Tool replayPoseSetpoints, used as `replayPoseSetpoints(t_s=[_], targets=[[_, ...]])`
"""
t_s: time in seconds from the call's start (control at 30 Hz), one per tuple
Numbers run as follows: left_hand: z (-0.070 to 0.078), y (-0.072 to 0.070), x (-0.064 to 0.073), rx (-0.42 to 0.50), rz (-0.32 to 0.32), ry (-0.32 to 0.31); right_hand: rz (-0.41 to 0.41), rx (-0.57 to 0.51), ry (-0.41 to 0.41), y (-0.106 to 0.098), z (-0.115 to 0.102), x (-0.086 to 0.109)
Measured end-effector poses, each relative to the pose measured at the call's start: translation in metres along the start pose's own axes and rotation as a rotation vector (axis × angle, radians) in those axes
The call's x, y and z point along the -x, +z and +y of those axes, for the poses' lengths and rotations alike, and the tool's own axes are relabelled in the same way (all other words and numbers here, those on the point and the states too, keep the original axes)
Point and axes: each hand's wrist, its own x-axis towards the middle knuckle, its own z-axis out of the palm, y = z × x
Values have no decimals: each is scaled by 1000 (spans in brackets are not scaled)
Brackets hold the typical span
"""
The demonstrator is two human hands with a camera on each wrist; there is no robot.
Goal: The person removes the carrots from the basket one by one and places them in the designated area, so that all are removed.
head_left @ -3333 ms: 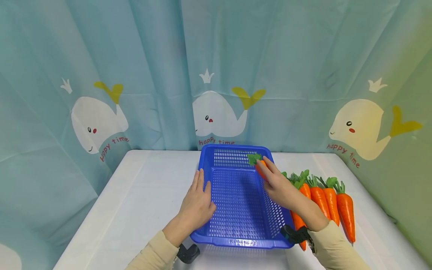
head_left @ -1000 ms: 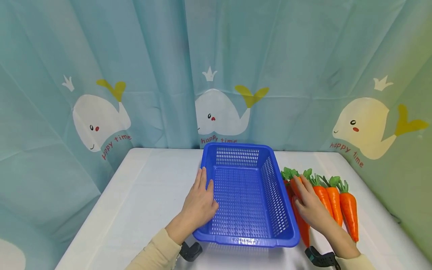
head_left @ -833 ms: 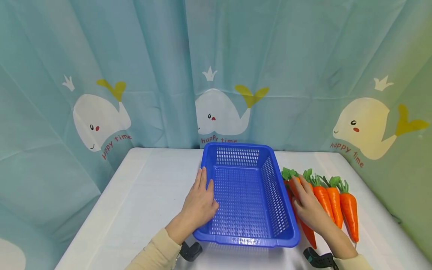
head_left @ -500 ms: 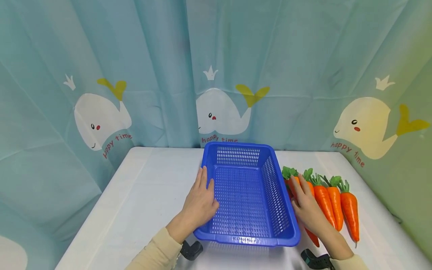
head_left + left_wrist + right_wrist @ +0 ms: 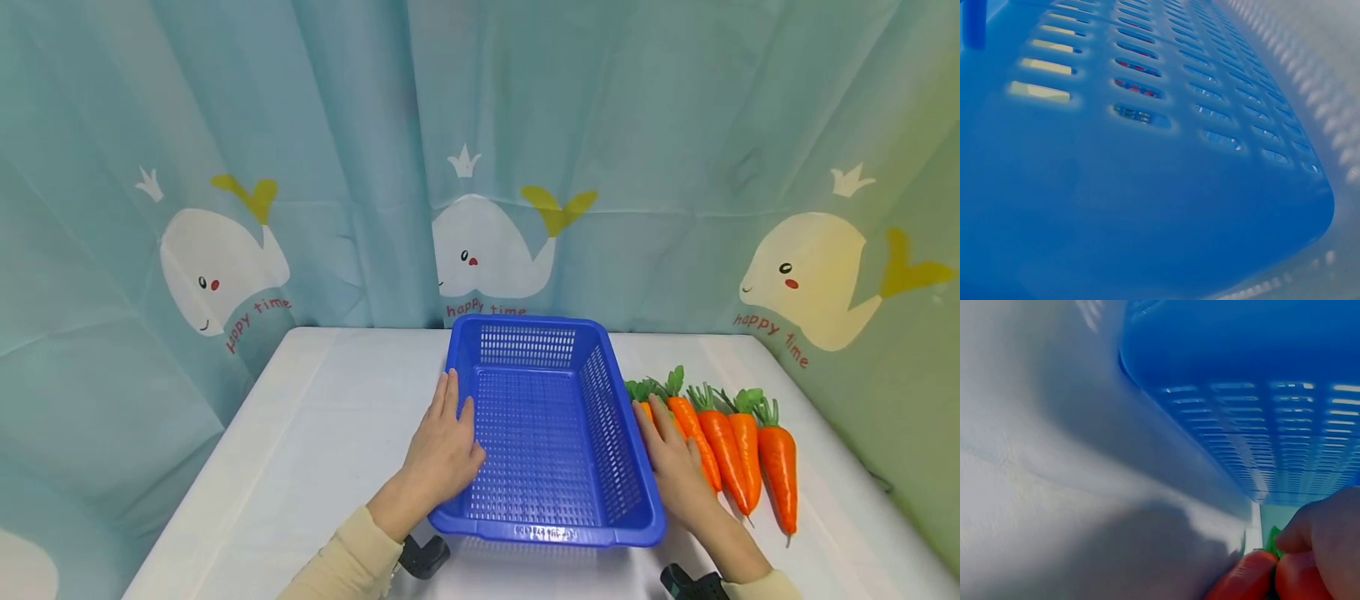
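In the head view my left hand [image 5: 442,454] lies with straight fingers over the left rim of a blue plastic basket [image 5: 547,533]. My right hand [image 5: 678,475] is beyond the basket's right wall, its fingers on a carrot [image 5: 648,409] and covering most of it. A row of orange carrots with green tops, among them a long carrot [image 5: 720,450] and a thick carrot [image 5: 780,475], lies to its right. The right wrist view has bent fingers close over the held carrot [image 5: 1300,575], with another carrot [image 5: 1244,578] beside it.
The white table [image 5: 352,450] extends left and in front of the basket. Behind it hangs a blue-green curtain [image 5: 660,125] with whale prints. The basket wall [image 5: 1247,419] stands close along the right hand.
Earlier my right hand held a carrot over the basket, then moved to the carrot row. Since then it has shifted left toward the basket, uncovering a carrot. My left hand stays put.
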Motion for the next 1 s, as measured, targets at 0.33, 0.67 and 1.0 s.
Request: replayPoseSetpoints(t_s=[0.33, 0.67, 1.0], targets=[[-1, 0, 1, 6, -2, -4, 16, 47, -16, 6, -5, 4], [0, 1, 1, 23, -11, -6, 26, 68, 76, 13, -3, 6], [1, 0, 1, 29, 4, -5, 43, 73, 62, 15, 1, 11]])
